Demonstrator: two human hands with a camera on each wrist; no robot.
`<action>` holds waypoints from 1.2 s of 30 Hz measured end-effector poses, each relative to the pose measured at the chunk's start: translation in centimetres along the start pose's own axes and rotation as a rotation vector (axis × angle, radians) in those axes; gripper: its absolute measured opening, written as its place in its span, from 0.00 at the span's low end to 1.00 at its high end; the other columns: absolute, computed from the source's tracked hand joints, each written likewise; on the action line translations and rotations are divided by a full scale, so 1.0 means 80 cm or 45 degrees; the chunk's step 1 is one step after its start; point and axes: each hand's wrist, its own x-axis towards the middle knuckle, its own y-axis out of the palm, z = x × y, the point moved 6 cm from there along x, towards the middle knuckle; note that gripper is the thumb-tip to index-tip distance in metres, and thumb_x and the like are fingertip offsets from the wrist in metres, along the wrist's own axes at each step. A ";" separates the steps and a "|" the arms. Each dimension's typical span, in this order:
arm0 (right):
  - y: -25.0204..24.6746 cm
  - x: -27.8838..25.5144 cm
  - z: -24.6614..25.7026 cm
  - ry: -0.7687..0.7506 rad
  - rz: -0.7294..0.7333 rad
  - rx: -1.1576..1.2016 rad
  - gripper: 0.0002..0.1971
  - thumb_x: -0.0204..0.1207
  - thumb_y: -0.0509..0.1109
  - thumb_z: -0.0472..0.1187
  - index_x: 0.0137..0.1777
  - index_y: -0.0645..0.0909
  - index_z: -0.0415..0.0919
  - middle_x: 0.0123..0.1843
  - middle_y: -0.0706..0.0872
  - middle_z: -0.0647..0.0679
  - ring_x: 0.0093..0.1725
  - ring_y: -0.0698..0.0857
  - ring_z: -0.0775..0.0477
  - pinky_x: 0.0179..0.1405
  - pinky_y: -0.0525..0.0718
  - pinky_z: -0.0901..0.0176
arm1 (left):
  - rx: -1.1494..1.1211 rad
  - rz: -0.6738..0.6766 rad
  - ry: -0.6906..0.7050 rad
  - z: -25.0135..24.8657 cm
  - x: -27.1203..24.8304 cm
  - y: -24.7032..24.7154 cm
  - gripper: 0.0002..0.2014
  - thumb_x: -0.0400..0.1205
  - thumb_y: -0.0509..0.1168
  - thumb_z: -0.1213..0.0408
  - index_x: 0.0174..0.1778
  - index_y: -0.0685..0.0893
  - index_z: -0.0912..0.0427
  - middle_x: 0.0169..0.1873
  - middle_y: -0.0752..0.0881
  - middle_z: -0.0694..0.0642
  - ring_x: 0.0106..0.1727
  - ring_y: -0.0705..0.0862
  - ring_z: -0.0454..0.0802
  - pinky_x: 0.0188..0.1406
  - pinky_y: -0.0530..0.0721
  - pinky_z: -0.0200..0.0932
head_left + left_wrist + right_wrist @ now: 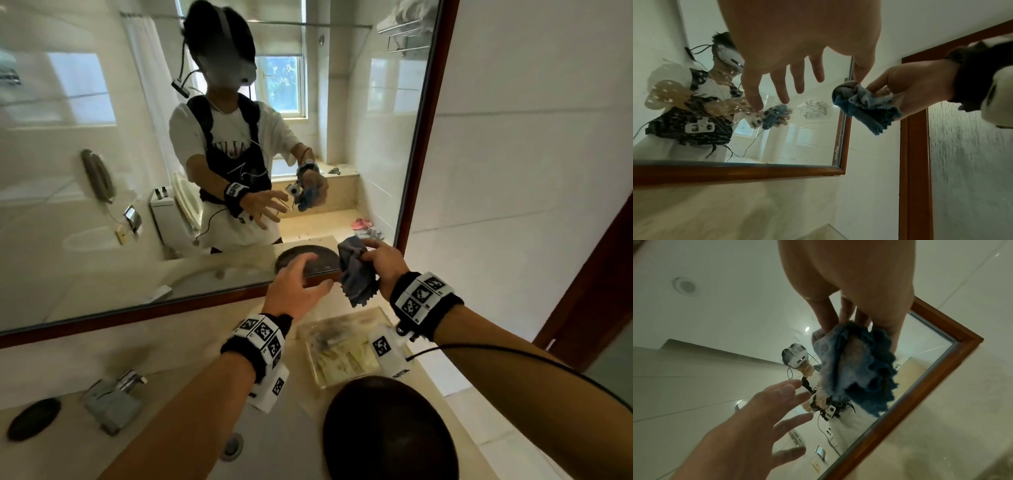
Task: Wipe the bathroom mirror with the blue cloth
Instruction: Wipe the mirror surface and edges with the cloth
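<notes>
1. Blue cloth (pixel 354 274) hangs bunched from the right hand (pixel 383 263), fingers pinching its upper folds; the loose corner droops below the pinch.
2. Soft, light and limp, it would wipe better gathered into a pad in the palm.
3. The left hand (pixel 296 287), fingers spread and empty, reaches toward the pinch.
4. Beyond the grip stands the wood-framed mirror (pixel 102 171), glass hard and slick; below it, a pale counter (pixel 191 329).

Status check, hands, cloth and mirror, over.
Right hand grips blue cloth, bunched. Left hand open beside it. Cloth off the mirror. Nothing blocking.
</notes>
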 end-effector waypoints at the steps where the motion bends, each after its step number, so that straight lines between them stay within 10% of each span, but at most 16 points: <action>1: -0.008 0.004 0.009 -0.020 0.012 0.007 0.23 0.72 0.60 0.23 0.58 0.85 0.44 0.54 0.88 0.41 0.53 0.85 0.42 0.44 0.83 0.56 | 0.007 -0.021 -0.003 -0.006 0.005 0.004 0.29 0.66 0.66 0.36 0.63 0.71 0.33 0.61 0.81 0.47 0.61 0.79 0.50 0.59 0.82 0.54; 9: -0.072 0.060 0.081 -0.207 0.072 -0.061 0.25 0.68 0.59 0.20 0.43 0.89 0.49 0.55 0.88 0.39 0.56 0.85 0.35 0.58 0.86 0.40 | 0.079 -0.276 0.078 -0.095 0.072 0.020 0.22 0.74 0.72 0.48 0.63 0.76 0.43 0.59 0.81 0.50 0.57 0.79 0.50 0.55 0.80 0.47; 17: -0.081 0.084 0.177 -0.590 0.146 -0.334 0.23 0.72 0.57 0.25 0.51 0.89 0.47 0.46 0.90 0.40 0.36 0.87 0.42 0.40 0.89 0.52 | 0.242 -0.441 0.104 -0.157 0.132 0.006 0.24 0.74 0.69 0.46 0.65 0.76 0.44 0.64 0.79 0.52 0.62 0.78 0.53 0.61 0.78 0.52; 24: -0.071 0.096 0.269 -0.945 0.052 -0.605 0.21 0.72 0.60 0.29 0.47 0.91 0.53 0.46 0.91 0.50 0.39 0.86 0.47 0.40 0.87 0.54 | 0.396 -0.533 0.144 -0.184 0.176 -0.012 0.29 0.66 0.64 0.38 0.63 0.75 0.41 0.70 0.74 0.53 0.70 0.70 0.59 0.64 0.74 0.67; 29: -0.055 0.101 0.348 -1.174 0.011 -0.732 0.20 0.72 0.62 0.25 0.50 0.90 0.47 0.49 0.85 0.53 0.48 0.80 0.54 0.44 0.73 0.74 | 0.488 -0.552 0.156 -0.197 0.204 -0.031 0.32 0.64 0.62 0.37 0.66 0.73 0.37 0.80 0.61 0.51 0.78 0.61 0.61 0.67 0.70 0.72; 36: -0.010 0.100 0.415 -1.496 -0.172 -1.014 0.17 0.74 0.64 0.32 0.57 0.87 0.49 0.53 0.80 0.45 0.57 0.78 0.44 0.50 0.76 0.57 | 0.540 -0.554 0.169 -0.212 0.224 -0.049 0.26 0.70 0.69 0.45 0.65 0.74 0.36 0.82 0.55 0.49 0.82 0.50 0.58 0.72 0.57 0.76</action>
